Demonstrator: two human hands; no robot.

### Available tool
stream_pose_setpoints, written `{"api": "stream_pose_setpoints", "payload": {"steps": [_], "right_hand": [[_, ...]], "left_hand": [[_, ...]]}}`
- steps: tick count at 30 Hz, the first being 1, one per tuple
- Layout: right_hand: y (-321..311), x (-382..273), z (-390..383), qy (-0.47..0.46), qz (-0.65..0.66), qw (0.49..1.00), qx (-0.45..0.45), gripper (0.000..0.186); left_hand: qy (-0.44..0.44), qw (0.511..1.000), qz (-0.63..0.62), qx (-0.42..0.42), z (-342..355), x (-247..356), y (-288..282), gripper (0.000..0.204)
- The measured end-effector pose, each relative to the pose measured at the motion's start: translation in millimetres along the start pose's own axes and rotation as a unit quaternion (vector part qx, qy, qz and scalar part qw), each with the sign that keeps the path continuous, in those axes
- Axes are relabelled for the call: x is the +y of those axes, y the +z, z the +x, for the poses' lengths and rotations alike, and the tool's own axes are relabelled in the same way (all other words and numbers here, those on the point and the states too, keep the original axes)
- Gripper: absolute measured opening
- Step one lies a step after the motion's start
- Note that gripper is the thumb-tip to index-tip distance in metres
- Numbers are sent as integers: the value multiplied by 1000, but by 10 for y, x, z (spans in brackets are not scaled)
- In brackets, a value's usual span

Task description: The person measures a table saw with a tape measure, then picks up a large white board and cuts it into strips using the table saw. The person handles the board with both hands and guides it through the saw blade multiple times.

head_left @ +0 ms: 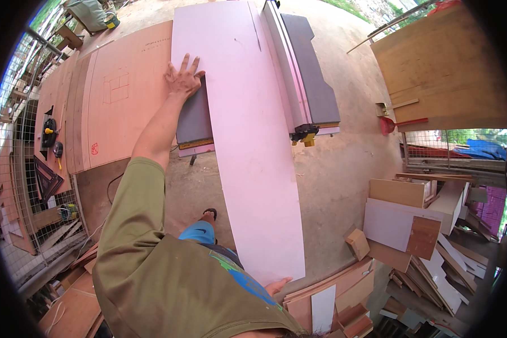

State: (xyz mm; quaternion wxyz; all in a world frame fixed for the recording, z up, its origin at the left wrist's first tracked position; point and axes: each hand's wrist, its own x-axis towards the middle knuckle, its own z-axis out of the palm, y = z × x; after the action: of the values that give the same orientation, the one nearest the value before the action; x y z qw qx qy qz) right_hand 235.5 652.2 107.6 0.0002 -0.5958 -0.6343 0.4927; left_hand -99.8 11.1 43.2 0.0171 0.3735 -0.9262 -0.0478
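- One long pale pink board lies lengthwise ahead of me, far part over a grey machine top, near end sticking out past it, beside my body.
- My left hand: open, fingers spread, palm down at the board's left edge, toward the far part.
- My right hand: at the board's near end, mostly hidden; can't tell whether it grips or only supports.
- Long straight fence runs along the board's right side; black-and-yellow fitting at its near end.
- Grey side wing right of the fence.
- Left of machine: large wood-toned panel with drawn lines, red mark near its corner.
- Further left: tape measure, black triangular square.
- Right, on floor: wooden block, piled offcuts.
- Far right: big brown sheet, red dustpan near it.
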Motion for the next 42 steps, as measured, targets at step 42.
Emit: {"api": "stream_pose_setpoints", "payload": {"steps": [42], "right_hand": [[731,-132,-185,47,41,997,-41,94]], "left_hand": [[-11,999,30,18,850,-56,5,63]]}}
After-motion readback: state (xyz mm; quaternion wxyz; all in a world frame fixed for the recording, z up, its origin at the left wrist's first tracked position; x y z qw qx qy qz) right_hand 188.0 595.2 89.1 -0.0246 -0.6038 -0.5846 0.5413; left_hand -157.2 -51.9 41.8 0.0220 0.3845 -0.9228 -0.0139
